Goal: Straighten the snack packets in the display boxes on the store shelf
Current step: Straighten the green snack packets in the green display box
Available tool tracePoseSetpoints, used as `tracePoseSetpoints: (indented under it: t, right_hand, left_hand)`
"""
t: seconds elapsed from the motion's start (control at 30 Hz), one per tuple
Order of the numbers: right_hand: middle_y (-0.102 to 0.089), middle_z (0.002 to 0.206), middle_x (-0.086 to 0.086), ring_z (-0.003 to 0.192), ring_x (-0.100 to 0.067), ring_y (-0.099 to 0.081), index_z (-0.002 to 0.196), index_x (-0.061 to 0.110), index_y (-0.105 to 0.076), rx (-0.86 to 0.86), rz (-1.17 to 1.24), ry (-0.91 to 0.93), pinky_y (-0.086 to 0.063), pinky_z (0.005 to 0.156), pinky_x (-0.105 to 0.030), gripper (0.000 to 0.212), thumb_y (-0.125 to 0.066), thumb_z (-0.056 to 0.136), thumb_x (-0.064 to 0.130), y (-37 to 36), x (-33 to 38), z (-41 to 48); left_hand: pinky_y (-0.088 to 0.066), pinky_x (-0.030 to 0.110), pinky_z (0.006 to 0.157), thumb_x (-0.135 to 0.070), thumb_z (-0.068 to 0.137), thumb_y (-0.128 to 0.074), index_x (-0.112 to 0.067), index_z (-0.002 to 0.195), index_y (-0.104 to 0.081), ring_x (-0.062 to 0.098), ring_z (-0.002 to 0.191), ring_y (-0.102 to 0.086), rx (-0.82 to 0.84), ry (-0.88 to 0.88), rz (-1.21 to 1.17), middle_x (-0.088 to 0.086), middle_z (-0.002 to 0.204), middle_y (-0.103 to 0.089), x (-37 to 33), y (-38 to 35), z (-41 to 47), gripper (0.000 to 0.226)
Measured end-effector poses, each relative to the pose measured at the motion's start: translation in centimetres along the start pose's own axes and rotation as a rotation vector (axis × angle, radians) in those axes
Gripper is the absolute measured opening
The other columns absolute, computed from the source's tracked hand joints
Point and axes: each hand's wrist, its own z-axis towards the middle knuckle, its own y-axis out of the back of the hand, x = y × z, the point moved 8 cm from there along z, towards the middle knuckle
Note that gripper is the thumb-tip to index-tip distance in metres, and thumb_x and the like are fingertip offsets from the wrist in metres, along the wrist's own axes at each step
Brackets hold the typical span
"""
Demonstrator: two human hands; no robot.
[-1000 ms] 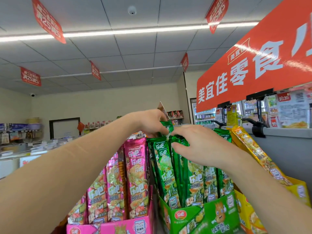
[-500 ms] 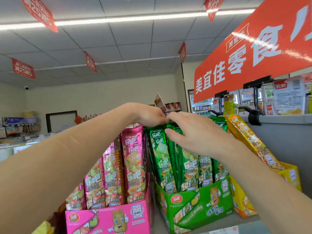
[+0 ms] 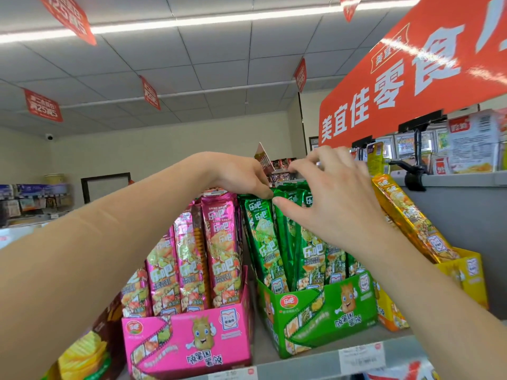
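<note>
We see tall green packets (image 3: 263,242) standing upright, pressed close together in the green display box (image 3: 329,314) mid-shelf (image 3: 301,362). Left of it, pink packets (image 3: 219,242) stand in a pink display box (image 3: 186,338). At the right, yellow packets (image 3: 411,220) lean leftward out of a yellow display box (image 3: 472,275).

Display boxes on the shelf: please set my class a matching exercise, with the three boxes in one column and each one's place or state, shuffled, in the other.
1 pink box
2 green box
3 yellow box

A far right, packets tilted
B left of the other two
C left hand pinches its green packets, right hand touches them

Pairs: 1-B, 2-C, 3-A
</note>
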Motion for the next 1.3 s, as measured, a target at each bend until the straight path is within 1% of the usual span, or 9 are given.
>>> tracePoseSetpoints:
  t: [0.13,0.3,0.5,0.63,0.73,0.87,1.03,1.2,1.3]
  right_hand:
    - [-0.035,0.109,-0.001,0.082,-0.021,-0.053,0.128,0.026,-0.040,0.093,0.040,-0.102,-0.045,0.063,-0.030,0.074,-0.061,0.071,0.068,-0.5,0.1,-3.1]
    - [-0.032,0.131,-0.004,0.072,-0.017,-0.048,0.140,0.022,-0.036,0.075,0.142,-0.014,-0.044,0.069,-0.031,0.076,-0.079,0.077,0.029,-0.5,1.6,-4.0]
    - [-0.036,0.138,0.002,0.107,-0.021,-0.052,0.144,0.027,-0.036,0.066,0.177,-0.024,-0.046,0.087,-0.036,0.079,-0.080,0.078,0.031,-0.8,1.6,-4.3]
    - [-0.046,0.140,0.004,0.125,-0.024,-0.037,0.146,0.027,-0.036,0.051,0.021,-0.037,-0.044,0.096,-0.044,0.084,-0.078,0.075,0.045,-1.1,1.2,-5.4]
    - [-0.044,0.146,0.005,0.130,-0.025,-0.035,0.151,0.026,-0.028,0.062,0.017,-0.063,-0.043,0.098,-0.046,0.089,-0.072,0.078,0.051,-1.1,0.6,-5.8]
    - [-0.021,0.161,0.002,0.142,-0.024,-0.023,0.156,0.022,-0.010,0.071,0.145,-0.059,-0.032,0.114,-0.047,0.087,-0.061,0.089,0.044,-1.8,0.7,-6.9]
    - [0.000,0.165,0.000,0.147,-0.020,-0.005,0.156,0.026,0.000,0.018,0.239,-0.088,-0.004,0.117,-0.032,0.085,-0.051,0.091,0.047,-1.9,0.5,-8.4]
    - [-0.003,0.164,-0.002,0.145,-0.019,-0.005,0.156,0.026,-0.008,0.038,0.251,-0.119,-0.009,0.114,-0.036,0.078,-0.050,0.092,0.042,-1.8,0.2,-9.8]
    - [-0.002,0.164,0.003,0.146,-0.015,-0.004,0.155,0.027,-0.014,0.056,0.311,-0.146,-0.011,0.117,-0.036,0.072,-0.050,0.095,0.038,-1.4,0.1,-10.7]
  left_hand:
    - [-0.035,0.023,0.090,-0.032,0.097,-0.055,-0.015,0.122,-0.066,0.013,0.102,-0.054,-0.067,-0.024,0.035,-0.003,0.117,-0.064,-0.3,0.1,0.2,0.033]
    - [-0.032,0.028,0.055,-0.027,0.098,-0.052,-0.002,0.085,-0.061,0.017,0.060,-0.039,-0.127,-0.062,0.130,0.002,0.066,-0.043,-0.9,-0.1,-0.2,0.030]
    - [-0.036,0.021,0.055,-0.036,0.099,-0.052,-0.007,0.100,-0.068,0.013,0.060,-0.046,-0.097,-0.073,0.178,0.000,0.071,-0.055,-1.1,-0.5,-1.0,0.033]
    - [-0.052,0.035,0.085,-0.044,0.086,-0.068,-0.011,0.120,-0.065,0.024,0.093,-0.064,-0.175,-0.070,0.324,0.006,0.106,-0.070,-1.4,0.1,-1.6,0.047]
    - [-0.053,0.038,0.063,-0.055,0.077,-0.073,-0.014,0.087,-0.063,0.023,0.069,-0.059,-0.382,-0.006,0.564,0.002,0.080,-0.065,-1.8,1.0,-2.8,0.044]
    - [-0.026,0.023,0.042,-0.058,0.077,-0.071,-0.016,0.058,-0.039,0.014,0.046,-0.039,-0.539,0.062,0.635,-0.003,0.053,-0.043,-2.4,0.6,-4.5,0.056]
    - [-0.046,0.032,0.060,-0.055,0.085,-0.058,-0.016,0.102,-0.054,0.020,0.066,-0.057,-0.626,-0.133,0.441,-0.003,0.072,-0.059,-3.5,-0.3,-6.7,0.042]
    - [-0.050,0.040,0.056,-0.039,0.085,-0.068,-0.026,0.100,-0.038,0.022,0.058,-0.061,-0.728,-0.269,-0.092,0.003,0.070,-0.065,-4.5,-2.1,-10.1,0.035]
    - [-0.054,0.041,0.058,-0.027,0.091,-0.064,-0.030,0.104,-0.040,0.018,0.066,-0.067,-1.036,-0.272,-0.395,-0.005,0.085,-0.065,-4.2,-1.8,-13.4,0.028]
